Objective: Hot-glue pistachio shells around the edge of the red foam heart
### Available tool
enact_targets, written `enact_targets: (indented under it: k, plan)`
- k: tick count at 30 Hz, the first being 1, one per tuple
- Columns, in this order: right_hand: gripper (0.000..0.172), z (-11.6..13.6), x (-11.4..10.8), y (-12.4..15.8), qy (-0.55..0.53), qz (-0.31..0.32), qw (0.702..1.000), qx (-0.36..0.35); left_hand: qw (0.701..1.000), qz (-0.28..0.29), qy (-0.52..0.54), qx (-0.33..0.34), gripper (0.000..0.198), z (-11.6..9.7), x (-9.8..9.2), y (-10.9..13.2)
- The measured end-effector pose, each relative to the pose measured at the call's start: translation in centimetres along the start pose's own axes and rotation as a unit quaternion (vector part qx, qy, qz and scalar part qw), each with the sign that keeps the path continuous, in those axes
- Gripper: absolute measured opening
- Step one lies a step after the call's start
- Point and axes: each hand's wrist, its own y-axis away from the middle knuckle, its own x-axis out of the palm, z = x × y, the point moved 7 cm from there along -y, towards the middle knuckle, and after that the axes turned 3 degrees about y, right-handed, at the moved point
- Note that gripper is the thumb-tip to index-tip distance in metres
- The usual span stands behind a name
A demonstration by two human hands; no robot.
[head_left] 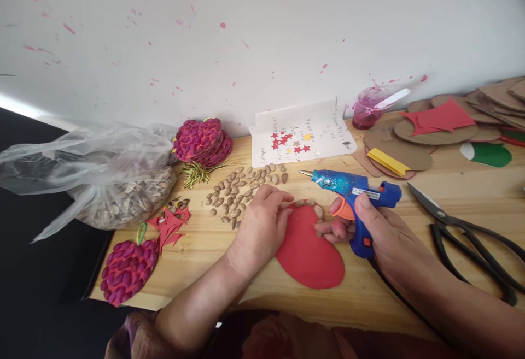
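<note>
A red oval cutout (310, 249) lies flat on the table, with several mottled brown seeds (319, 212) along its upper edge. My left hand (264, 219) is at the oval's upper left edge, its fingers bent and drawn together; whatever is between the fingertips is hidden. In my right hand (381, 228) is a blue hot glue gun (342, 181) with an orange trigger, its metal nozzle pointing left above the table. Some fingers of that hand reach below the trigger to the oval's right edge. Loose seeds (233, 192) are spread beyond my left hand.
A plastic bag of seeds (131, 195), a purple seed-covered piece (129, 271) and red scraps (170, 228) lie left. Behind are stacked purple pieces (200, 140), paper with stars (303, 135) and a stained cup (366, 110). Black-handled scissors (463, 233) and cardboard ovals (437, 129) are right.
</note>
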Motion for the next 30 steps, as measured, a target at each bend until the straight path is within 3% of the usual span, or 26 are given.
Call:
enact_targets:
  k: [10, 21, 30]
  plan:
    - [0.054, -0.6, -0.3, -0.1, 0.001, -0.008, 1.000, 0.002, 0.994, -0.075, -0.028, 0.074, 0.009, -0.2, 0.7, -0.3]
    - [0.056, 0.0, 0.0, -0.2, 0.001, -0.012, 1.000, -0.005, 0.996, -0.056, -0.030, 0.067, 0.014, -0.4, 1.1, -0.6]
    - [0.046, -0.2, -0.2, -0.2, 0.009, -0.010, 1.000, -0.006, 0.996, -0.050, -0.047, 0.064, 0.016, -0.5, 1.3, -0.6]
